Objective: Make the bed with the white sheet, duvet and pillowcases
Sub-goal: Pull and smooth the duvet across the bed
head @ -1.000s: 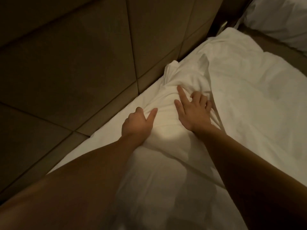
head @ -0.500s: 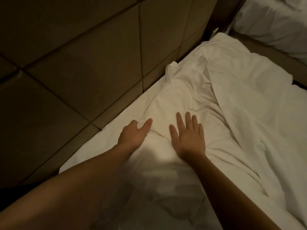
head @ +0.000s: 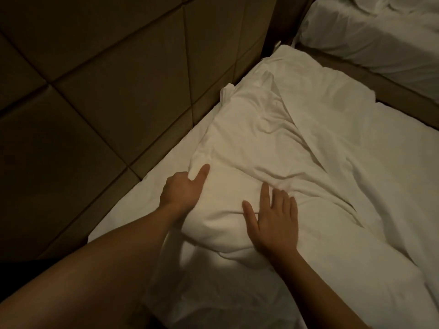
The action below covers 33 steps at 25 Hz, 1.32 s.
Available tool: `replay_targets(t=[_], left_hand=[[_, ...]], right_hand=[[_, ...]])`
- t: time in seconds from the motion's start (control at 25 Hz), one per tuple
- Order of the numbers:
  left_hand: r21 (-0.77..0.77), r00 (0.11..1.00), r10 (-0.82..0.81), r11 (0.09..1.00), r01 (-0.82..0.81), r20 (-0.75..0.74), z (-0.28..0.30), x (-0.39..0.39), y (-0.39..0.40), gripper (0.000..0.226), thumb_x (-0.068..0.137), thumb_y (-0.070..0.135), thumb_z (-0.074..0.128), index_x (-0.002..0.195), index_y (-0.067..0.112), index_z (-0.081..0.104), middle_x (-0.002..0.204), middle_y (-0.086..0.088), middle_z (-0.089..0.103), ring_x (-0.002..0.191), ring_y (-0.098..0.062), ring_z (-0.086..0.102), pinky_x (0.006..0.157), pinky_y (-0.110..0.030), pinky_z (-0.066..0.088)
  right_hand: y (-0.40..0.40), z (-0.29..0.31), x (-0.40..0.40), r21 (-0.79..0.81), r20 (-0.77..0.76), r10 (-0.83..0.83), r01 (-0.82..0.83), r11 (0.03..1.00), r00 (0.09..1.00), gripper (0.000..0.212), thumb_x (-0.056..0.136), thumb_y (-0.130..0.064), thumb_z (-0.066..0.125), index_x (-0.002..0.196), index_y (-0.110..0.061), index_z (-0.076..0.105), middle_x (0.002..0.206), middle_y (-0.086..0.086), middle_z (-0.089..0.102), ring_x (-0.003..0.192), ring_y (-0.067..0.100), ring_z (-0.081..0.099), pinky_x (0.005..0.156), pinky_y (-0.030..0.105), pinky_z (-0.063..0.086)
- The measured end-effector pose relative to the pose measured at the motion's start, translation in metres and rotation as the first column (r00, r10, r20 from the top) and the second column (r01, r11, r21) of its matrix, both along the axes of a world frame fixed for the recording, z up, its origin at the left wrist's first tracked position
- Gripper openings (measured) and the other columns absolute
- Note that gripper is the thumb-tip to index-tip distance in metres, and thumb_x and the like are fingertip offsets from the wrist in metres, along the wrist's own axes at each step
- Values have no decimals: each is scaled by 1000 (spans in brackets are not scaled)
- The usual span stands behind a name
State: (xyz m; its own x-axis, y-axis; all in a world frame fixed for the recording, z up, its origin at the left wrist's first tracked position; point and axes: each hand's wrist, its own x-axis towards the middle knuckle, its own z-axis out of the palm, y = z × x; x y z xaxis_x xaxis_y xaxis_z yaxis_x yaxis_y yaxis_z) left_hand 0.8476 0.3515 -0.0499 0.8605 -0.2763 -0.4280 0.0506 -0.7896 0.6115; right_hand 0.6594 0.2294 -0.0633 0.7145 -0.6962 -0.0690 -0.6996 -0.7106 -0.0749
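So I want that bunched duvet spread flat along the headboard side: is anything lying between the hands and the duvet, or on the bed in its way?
Nothing visible. The left hand grips the duvet at its edge, and the right hand lies flat on it. Only the white sheet shows between it and the padded headboard.

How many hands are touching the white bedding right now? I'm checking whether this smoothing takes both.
2. The left hand presses the bunched white duvet on its side toward the padded headboard, thumb up; the right hand lies flat on it beside the left.
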Motion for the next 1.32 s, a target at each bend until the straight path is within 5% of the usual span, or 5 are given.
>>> replay_targets(t=[0.28,0.52,0.8,1.08,1.32], left_hand=[[99,998,-15,995,9,54,-25,-11,14,81,86,84,32,110,12,61,112,-12,66,96,-32,61,78,-36,45],[6,953,172,984,-180,249,-29,-35,19,71,84,79,45,113,15,53,108,-9,65,88,-26,56,78,-39,48],[-33,998,17,999,-16,53,-38,-66,-1,78,86,83,38,118,15,58,113,-9,64,100,-31,61,79,-35,42],[102,958,-95,992,70,270,-13,-36,29,87,91,79,30,109,3,69,111,-27,67,102,-43,63,82,-41,48],[168,928,-170,978,120,331,-12,-6,98,86,95,74,28,105,-1,71,107,-31,67,105,-47,60,86,-44,48]], right_hand=[[10,-14,2,-89,-93,47,-55,995,995,76,99,-70,20,116,-6,57,111,15,56,106,36,51,109,53,32],[-14,-5,-42,-262,113,-109,136,955,988,73,96,-63,48,130,3,53,128,32,55,120,46,50,112,55,29],[-14,-33,-80,-136,-3,-240,237,962,971,66,101,-64,21,86,-7,50,83,18,54,80,36,53,75,46,41],[-7,28,-88,86,-29,-219,221,971,975,72,100,-62,14,95,-12,65,90,13,70,83,32,66,73,36,47],[89,18,-77,58,118,-175,169,984,978,78,97,-70,8,59,-17,51,56,8,61,53,30,61,50,30,34]])
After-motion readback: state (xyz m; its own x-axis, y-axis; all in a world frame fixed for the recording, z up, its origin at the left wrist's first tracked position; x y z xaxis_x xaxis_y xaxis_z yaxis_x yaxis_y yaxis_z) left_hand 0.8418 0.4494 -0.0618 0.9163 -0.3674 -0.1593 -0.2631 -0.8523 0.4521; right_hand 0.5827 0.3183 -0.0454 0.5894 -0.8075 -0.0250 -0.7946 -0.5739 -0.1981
